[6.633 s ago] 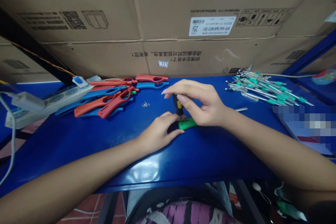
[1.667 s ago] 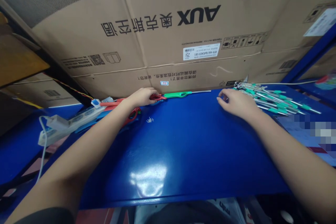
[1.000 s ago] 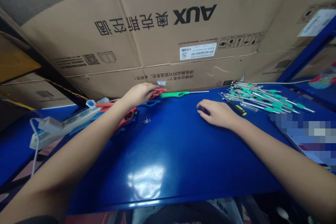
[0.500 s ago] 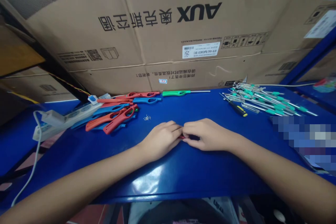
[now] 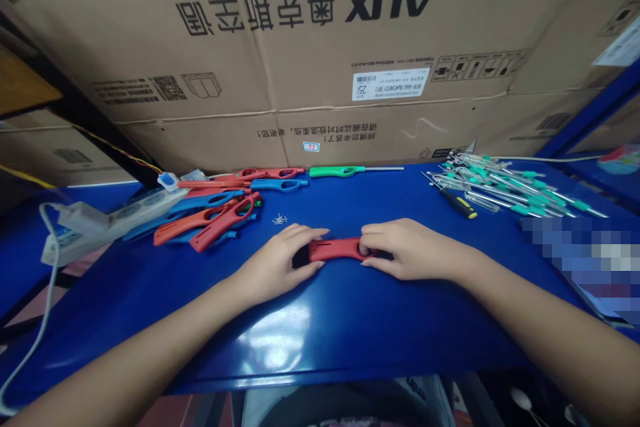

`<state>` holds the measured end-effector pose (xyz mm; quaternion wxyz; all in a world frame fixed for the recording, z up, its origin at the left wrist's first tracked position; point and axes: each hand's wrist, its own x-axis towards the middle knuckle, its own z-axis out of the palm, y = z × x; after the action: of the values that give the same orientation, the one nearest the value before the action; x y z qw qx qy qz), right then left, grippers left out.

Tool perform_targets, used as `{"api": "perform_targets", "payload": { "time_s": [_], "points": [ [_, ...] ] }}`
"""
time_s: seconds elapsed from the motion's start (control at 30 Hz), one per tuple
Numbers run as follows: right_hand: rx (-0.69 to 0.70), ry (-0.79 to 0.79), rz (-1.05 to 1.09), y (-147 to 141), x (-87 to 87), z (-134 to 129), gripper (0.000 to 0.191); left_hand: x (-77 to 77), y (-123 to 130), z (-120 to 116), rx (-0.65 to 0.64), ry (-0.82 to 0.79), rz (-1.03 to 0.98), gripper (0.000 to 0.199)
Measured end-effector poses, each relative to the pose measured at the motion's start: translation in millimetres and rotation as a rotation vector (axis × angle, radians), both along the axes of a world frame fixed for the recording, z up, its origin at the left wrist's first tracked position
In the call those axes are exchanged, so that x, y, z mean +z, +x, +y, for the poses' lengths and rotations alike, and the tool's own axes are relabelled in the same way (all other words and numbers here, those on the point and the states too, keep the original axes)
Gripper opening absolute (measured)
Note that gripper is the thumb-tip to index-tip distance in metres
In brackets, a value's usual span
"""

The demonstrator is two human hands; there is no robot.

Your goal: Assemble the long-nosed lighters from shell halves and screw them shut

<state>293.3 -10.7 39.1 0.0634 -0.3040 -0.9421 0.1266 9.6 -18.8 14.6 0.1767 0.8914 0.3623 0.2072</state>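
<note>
A red plastic lighter handle [image 5: 335, 249] lies level over the blue table between my hands. My right hand [image 5: 407, 248] is closed on its right end, with fingers at the loop-shaped opening. At the handle's left end, my left hand [image 5: 283, 257] has its thumb and fingers apart, with a dark gap between palm and handle. Behind my left hand is a small cluster of thin pale pieces [image 5: 279, 219]. A green handle with a metal rod [image 5: 333, 172] lies farther back, beside a blue handle [image 5: 280, 185].
Red, orange and blue handles [image 5: 220, 220] are piled at left by a white power strip [image 5: 125, 217] with a cable. At right lie metal rods with green parts [image 5: 520, 190] and a black-yellow screwdriver [image 5: 459, 204]. A cardboard box [image 5: 300, 80] stands behind the table [image 5: 360, 333].
My left hand has moved left and opened, and the red handle, mostly hidden before, now shows between my hands. The camera view has shifted slightly.
</note>
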Motion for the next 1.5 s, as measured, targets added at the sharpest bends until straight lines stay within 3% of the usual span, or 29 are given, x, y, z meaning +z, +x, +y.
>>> {"api": "perform_targets", "payload": {
  "time_s": [0.1, 0.2, 0.3, 0.37, 0.43, 0.57, 0.73, 0.87, 1.0, 1.1, 1.2, 1.33, 1.5],
  "points": [
    [-0.001, 0.033, 0.075, 1.9, -5.9, 3.6, 0.017, -1.9, -1.3, -1.9, 0.024, 0.007, -0.016, 0.042],
    [-0.064, 0.151, 0.293, 5.2, -9.7, 8.6, 0.023, -4.1, -3.5, -2.5, 0.051, 0.007, -0.029, 0.046],
    [-0.170, 0.255, 0.475, 8.7, -5.2, 11.2, 0.022, -6.6, -4.5, -2.8, 0.087, 0.024, -0.048, 0.041],
    [-0.229, 0.244, 0.521, 10.1, 0.8, 11.1, 0.021, -8.0, -4.4, -3.0, 0.104, 0.041, -0.053, 0.034],
    [-0.227, 0.123, 0.491, 10.5, 5.9, 9.9, 0.022, -8.8, -4.0, -3.1, 0.103, 0.054, -0.053, 0.033],
    [-0.079, -0.231, 0.276, 6.6, 4.4, 7.0, 0.022, -9.1, -3.6, -1.9, 0.105, 0.056, -0.050, 0.038],
    [-0.131, -0.106, 0.150, -1.7, -10.8, 5.9, 0.027, -11.0, -4.4, 0.1, 0.126, 0.043, -0.083, 0.035],
    [-0.167, 0.019, 0.136, 3.3, -10.1, 11.4, 0.032, -7.6, -4.2, -1.3, 0.140, 0.054, -0.107, 0.034],
    [-0.426, 0.233, 0.178, 31.7, 4.2, 28.1, 0.025, 2.4, 0.4, -8.8, 0.073, 0.084, -0.083, 0.034],
    [-0.721, 0.369, 0.066, 67.7, 17.3, 42.6, 0.038, 8.2, 4.2, -16.7, -0.008, 0.081, -0.010, 0.042],
    [-1.075, 0.307, -0.182, 106.3, 25.6, 52.7, 0.035, 8.6, 5.4, -21.4, -0.044, 0.088, 0.041, 0.046],
    [-1.214, 0.145, -0.263, 143.2, 24.2, 59.5, 0.023, 3.5, 3.6, -20.2, -0.061, 0.102, 0.065, 0.032],
    [-1.286, 0.038, -0.264, 154.9, 19.0, 61.8, 0.024, -0.3, 0.6, -15.8, -0.079, 0.119, 0.072, 0.027]
  ]
}}
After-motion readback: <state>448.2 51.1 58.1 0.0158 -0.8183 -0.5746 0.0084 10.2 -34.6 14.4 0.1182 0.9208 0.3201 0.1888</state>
